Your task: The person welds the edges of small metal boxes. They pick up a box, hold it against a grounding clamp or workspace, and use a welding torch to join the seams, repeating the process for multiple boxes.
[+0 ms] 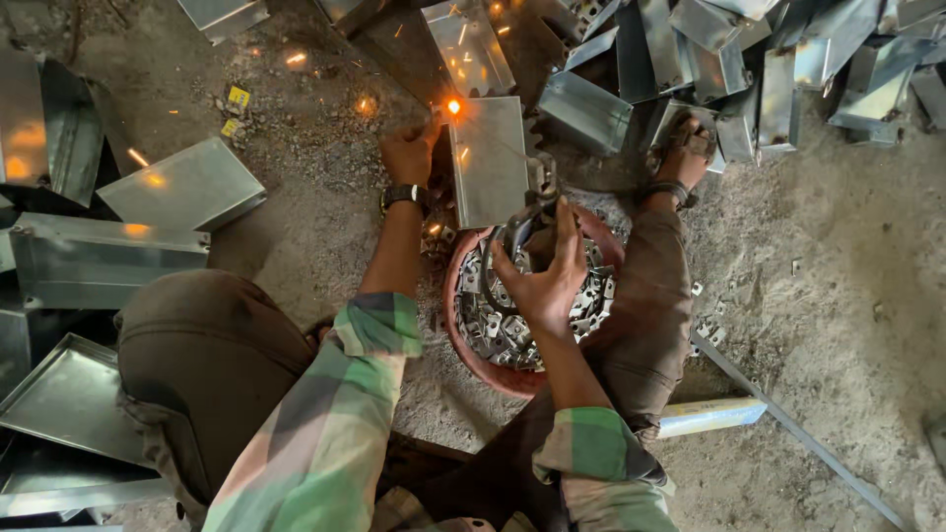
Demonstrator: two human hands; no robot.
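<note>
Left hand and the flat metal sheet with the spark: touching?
Cannot tell. In the head view the left hand sits right at the metal sheet edge by the spark, but glare hides any contact.

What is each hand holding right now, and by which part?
The right hand grips a dark curved metal tool by its lower end. The left hand rests at the left edge of a shiny sheet-metal box; its grip is unclear.
</note>
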